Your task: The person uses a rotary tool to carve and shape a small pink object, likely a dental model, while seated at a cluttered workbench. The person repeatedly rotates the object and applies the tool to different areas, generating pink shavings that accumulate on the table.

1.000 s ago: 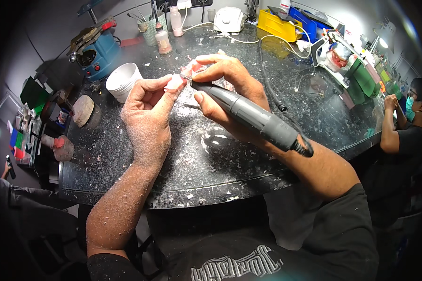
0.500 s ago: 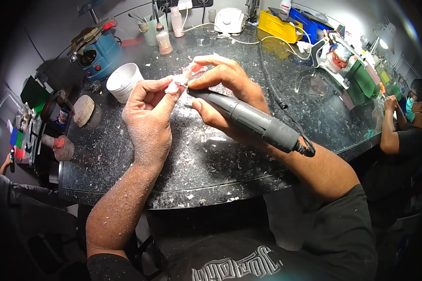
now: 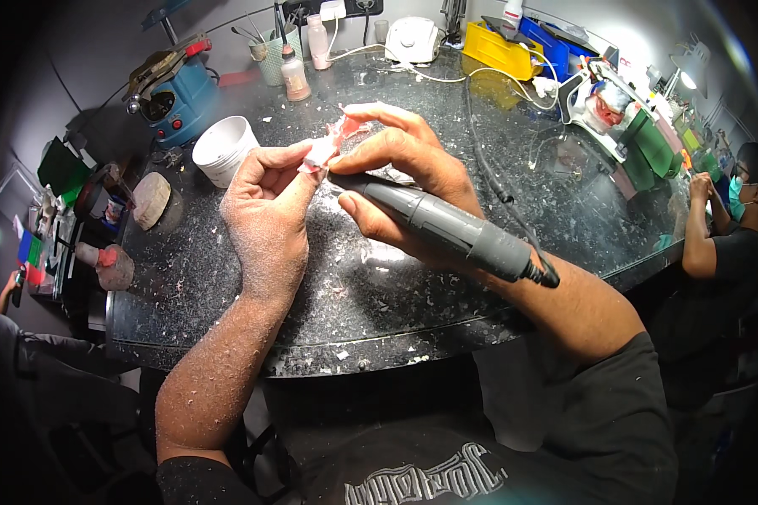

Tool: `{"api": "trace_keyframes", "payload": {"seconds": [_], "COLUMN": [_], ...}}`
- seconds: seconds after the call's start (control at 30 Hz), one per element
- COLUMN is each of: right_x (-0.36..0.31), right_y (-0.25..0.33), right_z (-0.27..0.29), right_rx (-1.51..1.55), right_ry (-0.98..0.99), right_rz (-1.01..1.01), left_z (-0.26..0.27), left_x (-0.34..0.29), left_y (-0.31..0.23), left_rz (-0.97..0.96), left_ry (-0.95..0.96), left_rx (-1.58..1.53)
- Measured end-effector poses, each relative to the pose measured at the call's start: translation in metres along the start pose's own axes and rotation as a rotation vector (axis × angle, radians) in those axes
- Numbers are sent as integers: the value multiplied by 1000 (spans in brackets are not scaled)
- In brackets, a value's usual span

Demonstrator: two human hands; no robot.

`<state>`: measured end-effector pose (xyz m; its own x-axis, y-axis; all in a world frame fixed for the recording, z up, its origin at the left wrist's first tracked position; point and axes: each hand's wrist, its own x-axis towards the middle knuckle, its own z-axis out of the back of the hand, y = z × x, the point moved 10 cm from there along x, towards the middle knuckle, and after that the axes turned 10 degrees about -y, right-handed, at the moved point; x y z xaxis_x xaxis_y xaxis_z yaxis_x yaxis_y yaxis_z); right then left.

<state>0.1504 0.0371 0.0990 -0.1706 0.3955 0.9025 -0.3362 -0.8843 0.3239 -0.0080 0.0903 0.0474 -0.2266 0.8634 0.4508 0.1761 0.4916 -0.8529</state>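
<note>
My left hand, coated in pale dust, pinches a small pink-and-white denture piece between thumb and fingers. A ragged pink part rises from its far side, towards my other hand's fingertips. My right hand grips a dark grey rotary handpiece like a pen, with its cord trailing off the back end. The handpiece's tip points at the denture piece's near right side. Whether the tip touches it is hard to make out, as my fingers partly cover that spot.
Shavings litter the black worktop. A white tub and a pale stone block stand left, before a blue machine. Behind are a bottle, a white control box and a yellow bin. A masked person sits right.
The handpiece has shifted slightly left and down, its rear end lower. The denture piece has turned a little in my left fingers, and its pink part shows more plainly.
</note>
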Motion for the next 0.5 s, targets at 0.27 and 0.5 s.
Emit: {"api": "trace_keyframes", "payload": {"seconds": [0.27, 0.5], "right_x": [-2, 0], "right_y": [-8, -7], "right_z": [1, 5], "right_rx": [74, 10], "right_ry": [-66, -65], "right_rz": [-58, -8], "left_z": [0, -4], "left_x": [-1, -1], "left_y": [0, -1], "left_rz": [20, 41], "left_ry": [-1, -13], "left_rx": [19, -8]}}
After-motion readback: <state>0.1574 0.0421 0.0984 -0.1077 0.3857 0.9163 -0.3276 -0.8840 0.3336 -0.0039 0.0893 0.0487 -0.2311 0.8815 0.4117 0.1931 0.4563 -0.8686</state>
